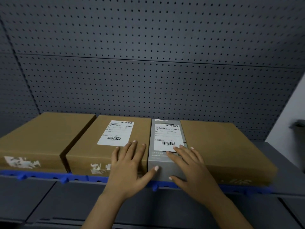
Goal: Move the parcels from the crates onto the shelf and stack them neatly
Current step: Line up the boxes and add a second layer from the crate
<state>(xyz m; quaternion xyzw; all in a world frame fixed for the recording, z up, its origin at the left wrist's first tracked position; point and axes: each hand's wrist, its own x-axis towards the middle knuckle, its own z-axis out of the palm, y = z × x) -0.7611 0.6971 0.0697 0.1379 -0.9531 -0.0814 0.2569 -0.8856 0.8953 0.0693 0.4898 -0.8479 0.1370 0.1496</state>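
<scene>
The grey parcel (156, 160) lies flat on the shelf (288, 177), third in a row of four, its long sides touching the labelled brown parcel (89, 149) on the left and the plain brown parcel (227, 146) on the right. The right hand (193, 164) rests on its top face, fingers straight and spread, gripping nothing, thumb on the front face. The left hand (128, 166) lies flat and released on the labelled brown parcel, thumb reaching onto the grey parcel's front edge. A fourth brown parcel (38, 134) occupies the far left. A blue edging strip (33, 174) runs along the shelf front. A perforated grey back panel (148, 63) stands behind the row.
</scene>
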